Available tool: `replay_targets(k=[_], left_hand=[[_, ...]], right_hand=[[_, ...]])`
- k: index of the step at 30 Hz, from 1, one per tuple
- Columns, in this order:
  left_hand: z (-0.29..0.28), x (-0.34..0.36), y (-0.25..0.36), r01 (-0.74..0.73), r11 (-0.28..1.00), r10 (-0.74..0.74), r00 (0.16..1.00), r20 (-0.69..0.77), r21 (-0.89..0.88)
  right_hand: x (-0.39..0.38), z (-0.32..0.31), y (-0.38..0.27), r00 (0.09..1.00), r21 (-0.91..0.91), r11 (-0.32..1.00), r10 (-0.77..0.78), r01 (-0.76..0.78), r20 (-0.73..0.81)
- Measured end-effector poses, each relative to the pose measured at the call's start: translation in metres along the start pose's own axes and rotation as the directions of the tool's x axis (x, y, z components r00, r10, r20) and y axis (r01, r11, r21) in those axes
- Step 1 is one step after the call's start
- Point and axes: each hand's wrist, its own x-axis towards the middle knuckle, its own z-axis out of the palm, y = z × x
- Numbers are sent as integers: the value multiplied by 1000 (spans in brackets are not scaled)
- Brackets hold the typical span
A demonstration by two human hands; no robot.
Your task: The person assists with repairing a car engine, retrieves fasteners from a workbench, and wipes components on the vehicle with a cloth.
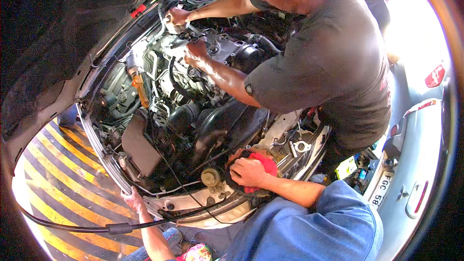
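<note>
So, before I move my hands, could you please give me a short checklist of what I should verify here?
1. Right hand on the red cloth: ok.
2. Firm grip under that hand: cannot tell; the underside is hidden.
3. Left hand at the fender edge: ok.
4. Co-worker's hands apart from yours: ok; both are farther over the engine.
5. Clear view of your left forearm: not ok; the black cable crosses it in the picture.
6. Metal part with the round hole fastened: cannot tell; no fixing can be made out.
</note>
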Motion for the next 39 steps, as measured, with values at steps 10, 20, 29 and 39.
replay_targets(k=[10,20,29,39], left_hand=[[0,-2,4,-15,999,16,999,-28,31],[-1,-2,7,27,995,-27,1000,-9,91],[-1,-4,8,-11,996,16,998,-57,84],[2,1,-2,-32,997,36,997,-61,75]], right_hand=[[0,0,0,999,12,1000,3,-3,39],[1,-1,1,995,-3,1000,24,-24,96],[0,0,2,994,52,998,34,-40,102],[1,0,2,998,41,999,15,-18,65]])
